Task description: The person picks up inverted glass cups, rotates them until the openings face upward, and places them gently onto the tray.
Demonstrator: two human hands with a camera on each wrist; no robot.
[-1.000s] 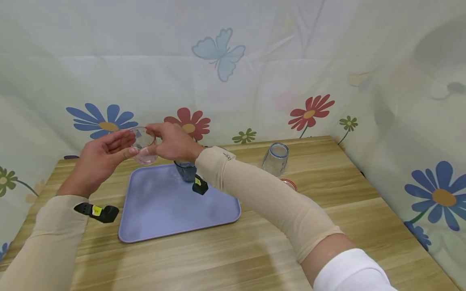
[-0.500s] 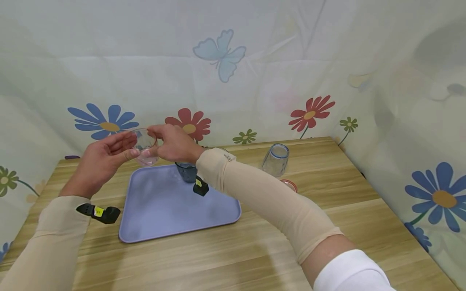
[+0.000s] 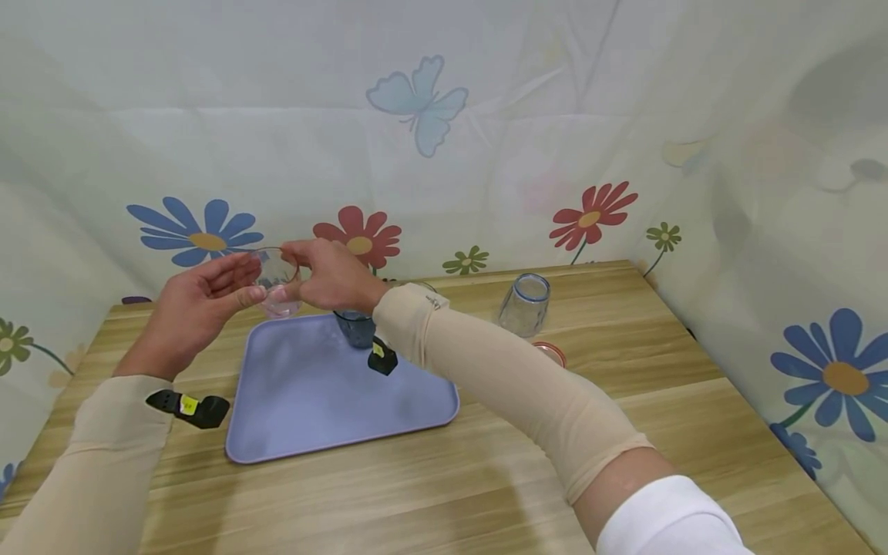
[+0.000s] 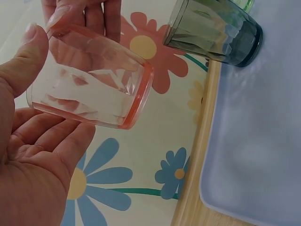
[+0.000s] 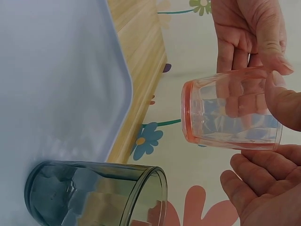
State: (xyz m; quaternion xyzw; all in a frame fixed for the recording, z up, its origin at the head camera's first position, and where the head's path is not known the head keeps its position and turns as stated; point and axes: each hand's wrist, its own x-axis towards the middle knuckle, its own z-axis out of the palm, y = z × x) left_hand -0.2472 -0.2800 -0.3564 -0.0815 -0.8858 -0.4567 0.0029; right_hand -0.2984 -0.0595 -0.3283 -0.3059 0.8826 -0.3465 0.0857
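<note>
A clear faceted drinking glass (image 3: 279,266) with a pink-tinted base is raised behind the tray's far left edge, standing upright with its base down. My left hand (image 3: 186,314) grips one side, its thumb on the near wall and fingers extended along the glass, as the left wrist view shows. From the other side my right hand (image 3: 334,271) holds the same glass between thumb and fingers. Both thumbs meet near its rim. Below, a blue-grey tinted glass (image 5: 70,193) stands upright at the back of the lavender tray (image 3: 333,401), partly hidden by the right wrist.
A glass with a blue ring (image 3: 526,304) stands upside down on the wooden table (image 3: 624,331) right of the tray. Beside it a red-ringed glass (image 3: 552,351) is mostly hidden by the right forearm. A green glass edge (image 4: 245,4) shows behind the blue-grey glass. A flowered cloth hangs behind.
Both hands and the pink-based glass have sunk very slightly and drifted a touch to the right. The tray and the other glasses stay in place.
</note>
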